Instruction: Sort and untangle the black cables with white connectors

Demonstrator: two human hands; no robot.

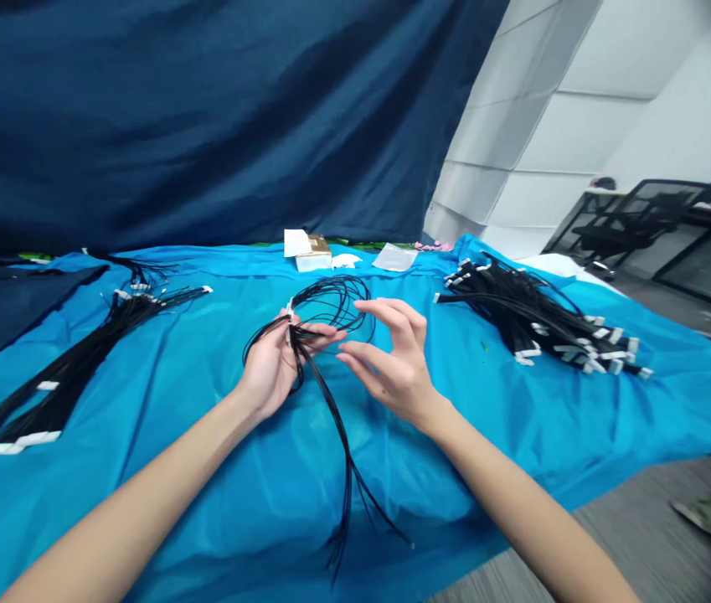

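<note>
My left hand [273, 364] is closed on a bundle of thin black cables [336, 410], held above the blue cloth. The upper part of the bundle is coiled in loose loops, and loose ends hang down toward the front edge. A small white piece shows on the bundle near my left thumb. Just right of the loops, my right hand [398, 356] has its fingers apart and curved toward the cables. No object is visible between its fingers; whether a fingertip touches a strand I cannot tell.
Black cables with white connectors lie in a pile [518, 314] at the right and in a long bunch [97, 352] at the left. A small box [313, 260] and a white packet [394, 257] sit at the back of the blue cloth [204, 469]. Behind hangs a dark blue curtain [204, 117].
</note>
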